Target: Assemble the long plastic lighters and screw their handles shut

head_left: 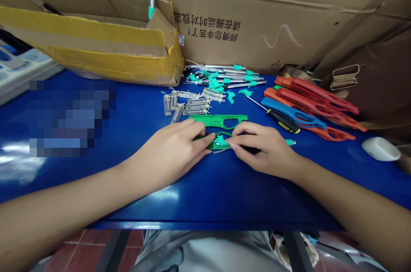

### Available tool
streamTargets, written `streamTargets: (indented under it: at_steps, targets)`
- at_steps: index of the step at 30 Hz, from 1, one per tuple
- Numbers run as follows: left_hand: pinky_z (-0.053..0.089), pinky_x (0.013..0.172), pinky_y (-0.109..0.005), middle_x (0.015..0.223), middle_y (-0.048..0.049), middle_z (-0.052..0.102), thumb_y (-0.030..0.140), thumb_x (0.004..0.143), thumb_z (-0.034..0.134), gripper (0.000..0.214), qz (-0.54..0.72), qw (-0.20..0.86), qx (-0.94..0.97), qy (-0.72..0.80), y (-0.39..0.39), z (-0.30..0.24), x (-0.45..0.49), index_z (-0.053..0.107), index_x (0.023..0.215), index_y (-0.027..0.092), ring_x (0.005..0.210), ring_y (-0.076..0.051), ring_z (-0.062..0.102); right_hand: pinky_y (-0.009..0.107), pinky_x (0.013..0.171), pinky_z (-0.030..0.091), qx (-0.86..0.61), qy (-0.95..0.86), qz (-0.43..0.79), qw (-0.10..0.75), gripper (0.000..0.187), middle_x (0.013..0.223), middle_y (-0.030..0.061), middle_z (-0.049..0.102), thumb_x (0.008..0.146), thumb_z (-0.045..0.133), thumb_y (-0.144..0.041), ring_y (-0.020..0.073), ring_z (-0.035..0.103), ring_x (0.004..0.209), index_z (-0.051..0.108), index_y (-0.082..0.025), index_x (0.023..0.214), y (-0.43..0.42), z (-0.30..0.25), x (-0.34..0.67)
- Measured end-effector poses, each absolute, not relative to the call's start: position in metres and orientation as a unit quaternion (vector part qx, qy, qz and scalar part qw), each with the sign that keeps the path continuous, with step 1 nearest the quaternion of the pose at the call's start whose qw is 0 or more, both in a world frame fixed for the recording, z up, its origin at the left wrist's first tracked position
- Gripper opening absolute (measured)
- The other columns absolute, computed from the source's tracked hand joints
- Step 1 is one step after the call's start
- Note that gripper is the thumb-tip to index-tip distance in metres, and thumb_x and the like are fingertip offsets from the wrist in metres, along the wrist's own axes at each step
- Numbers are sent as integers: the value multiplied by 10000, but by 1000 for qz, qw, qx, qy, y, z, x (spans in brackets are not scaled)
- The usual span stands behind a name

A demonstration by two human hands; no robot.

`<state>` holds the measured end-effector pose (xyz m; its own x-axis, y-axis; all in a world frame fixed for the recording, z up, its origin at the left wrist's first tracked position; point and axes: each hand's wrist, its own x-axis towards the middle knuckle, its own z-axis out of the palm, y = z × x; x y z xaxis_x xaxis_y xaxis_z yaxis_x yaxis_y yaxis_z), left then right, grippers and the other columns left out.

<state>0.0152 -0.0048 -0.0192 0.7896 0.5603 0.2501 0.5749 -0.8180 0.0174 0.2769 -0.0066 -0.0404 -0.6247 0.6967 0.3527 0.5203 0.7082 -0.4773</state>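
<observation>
Both hands meet over a green plastic casing half (212, 145) at the middle of the blue table. My left hand (180, 145) is closed on its left end, with thumb and fingers pressed round it. The fingertips of my right hand (261, 145) pinch at a small teal trigger piece (221, 140) lying in the casing. A teal-ended part (290, 142) sticks out past my right hand; its link to the casing is hidden. Just beyond my fingers lies a second green casing half (218, 121), with an oval finger opening at its right end.
Clear fuel tanks (197, 105) lie behind the casing, near metal lighter rods (237, 76) with teal pieces. A screwdriver (282, 121) and red casings (316, 96) with a blue casing (292, 112) lie right. A white mouse-like object (381, 149) and cardboard box (128, 60) stand farther out.
</observation>
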Motion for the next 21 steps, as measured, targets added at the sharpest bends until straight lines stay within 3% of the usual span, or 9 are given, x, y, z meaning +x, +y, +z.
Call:
streamTargets:
  at_steps: [6,12,21]
  targets:
    - [549,766,-387,959,-87,635,328,1035,518,314,-123,17,-947,-295,-3,-20,16,725,1209,168,889,-241,601,284,750,513,-359,-862,217,285,139,940,40,709,952,639,-195,146,667,817,775,-218,934,-6,-39,274]
    - [556,800,-422,976,-117,639,256,1044,470,343,-99,44,-953,-283,-8,-19,19,695,1264,119,919,-267,590,249,618,469,-402,-809,285,320,58,838,17,693,881,726,-185,115,610,683,776,-204,858,-4,-36,267]
    - [564,783,-385,972,-92,686,273,1049,484,309,-148,1,-944,-295,-5,-20,17,716,1201,137,881,-229,639,239,597,437,-387,-828,282,292,113,832,29,696,917,680,-197,123,610,713,749,-192,828,-2,-32,269]
